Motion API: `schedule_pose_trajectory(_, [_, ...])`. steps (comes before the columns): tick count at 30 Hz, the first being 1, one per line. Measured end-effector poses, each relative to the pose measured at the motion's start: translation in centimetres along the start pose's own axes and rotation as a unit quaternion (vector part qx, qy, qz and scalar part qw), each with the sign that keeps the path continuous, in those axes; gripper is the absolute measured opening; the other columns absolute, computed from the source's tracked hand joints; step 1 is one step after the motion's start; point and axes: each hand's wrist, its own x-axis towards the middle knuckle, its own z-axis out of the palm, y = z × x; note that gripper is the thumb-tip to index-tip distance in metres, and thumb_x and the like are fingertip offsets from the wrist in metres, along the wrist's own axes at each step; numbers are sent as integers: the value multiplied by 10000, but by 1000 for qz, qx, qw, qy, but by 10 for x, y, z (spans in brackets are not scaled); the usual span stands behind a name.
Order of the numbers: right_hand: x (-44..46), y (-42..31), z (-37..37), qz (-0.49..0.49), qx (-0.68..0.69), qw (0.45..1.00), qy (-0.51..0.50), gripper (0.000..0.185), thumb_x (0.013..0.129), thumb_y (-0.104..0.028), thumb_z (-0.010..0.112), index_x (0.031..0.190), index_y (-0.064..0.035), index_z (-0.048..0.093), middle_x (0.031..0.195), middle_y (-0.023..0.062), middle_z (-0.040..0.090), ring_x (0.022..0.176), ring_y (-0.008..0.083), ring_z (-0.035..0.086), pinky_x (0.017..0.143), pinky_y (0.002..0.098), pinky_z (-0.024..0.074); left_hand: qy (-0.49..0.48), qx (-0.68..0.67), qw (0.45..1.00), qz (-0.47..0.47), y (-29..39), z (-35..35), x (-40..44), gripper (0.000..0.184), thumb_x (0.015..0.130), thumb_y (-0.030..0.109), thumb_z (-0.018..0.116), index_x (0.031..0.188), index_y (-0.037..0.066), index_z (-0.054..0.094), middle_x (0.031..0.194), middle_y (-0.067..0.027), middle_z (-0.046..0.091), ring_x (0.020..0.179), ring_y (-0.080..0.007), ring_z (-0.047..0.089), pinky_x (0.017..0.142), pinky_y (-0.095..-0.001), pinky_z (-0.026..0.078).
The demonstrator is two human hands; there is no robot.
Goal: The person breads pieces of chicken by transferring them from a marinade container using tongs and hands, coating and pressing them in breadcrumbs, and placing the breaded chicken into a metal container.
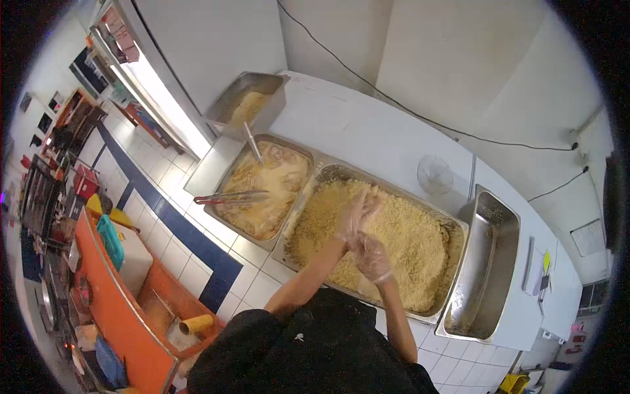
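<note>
Both of my hands wear clear plastic gloves and hang over a large metal pan of yellowish breading crumbs. My left hand points away from me with its fingers stretched out, and crumbs cling to the glove. My right hand is closed at the left wrist, where it pinches the cuff of the left glove. Left of the crumbs sits a pan of raw meat pieces in pale batter. Red-handled tongs rest across it, and a metal utensil handle sticks up from it.
A deep metal container with yellowish powder stands behind the batter pan. To the right is a deep metal pan. A wire strainer lies on the white counter. An orange counter stands across the tiled floor at left.
</note>
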Motion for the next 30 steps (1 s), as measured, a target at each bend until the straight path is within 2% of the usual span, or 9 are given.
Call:
schedule_pose_trajectory(1, [6,-10,-11,-10,-1,1000,-4,165,874,-64,532,1026,-28,585,814,214,624,753,361,613,682,414,490,-39,345,935,66,-1,-11,1,599,901,330,606,1400,75,396,1297,-113,496,1217,-246,479,1062,-404,370])
schedule_pose_trajectory(5, [39,-57,-43,50,-183,982,3,186,846,-227,629,936,-65,618,831,171,644,696,340,627,616,406,509,114,-134,982,74,-8,-13,-7,536,921,302,567,1376,58,423,1297,-101,497,1180,-263,494,1058,-390,370])
schedule_pose_trajectory(9, [120,-89,-13,-182,-146,971,49,191,830,-172,632,995,-86,590,760,159,610,678,326,602,606,389,493,144,-30,987,69,-26,-22,-24,586,948,323,526,1428,68,306,1410,-124,352,1296,-284,336,1098,-398,281])
schedule_pose_trajectory(13, [214,-38,137,-187,143,942,-239,274,893,-332,547,1036,-104,600,828,124,644,700,263,624,630,339,517,71,306,949,24,-35,-36,-54,642,974,343,485,1479,78,190,1524,-148,206,1412,-305,177,1138,-406,192])
schedule_pose_trajectory(17, [241,-170,197,-298,-303,851,-309,306,901,-325,501,952,-52,630,840,158,660,723,272,640,645,354,526,106,25,993,44,-65,-43,-69,693,960,369,508,1491,110,146,1540,-116,143,1420,-282,150,1144,-416,178])
schedule_pose_trajectory(24, [231,-133,272,-174,60,938,-293,168,883,-208,535,816,-62,586,726,73,629,629,175,607,555,303,502,24,-405,911,75,-117,-53,-64,775,938,407,543,1507,157,79,1565,-67,48,1432,-249,109,1153,-432,158])
schedule_pose_trajectory(26, [237,-124,264,-229,80,943,-230,198,896,-213,492,825,-62,599,735,99,624,651,225,612,581,357,495,262,348,881,183,-119,-59,-68,537,988,389,439,1404,58,360,1400,-135,412,1291,-255,393,1058,-407,307])
schedule_pose_trajectory(28, [252,-90,244,-251,39,939,-230,220,905,-233,460,933,-54,584,807,127,617,745,250,621,598,398,492,94,223,959,-150,15,-76,-109,422,972,383,481,1193,32,557,1123,-113,612,1056,-225,561,904,-425,430])
schedule_pose_trajectory(30, [249,-111,189,-256,-146,936,-195,187,892,-214,498,903,-44,574,776,94,606,706,214,607,593,348,497,158,306,923,-170,36,-73,-115,358,941,370,553,992,23,626,907,-79,655,803,-174,606,714,-376,480])
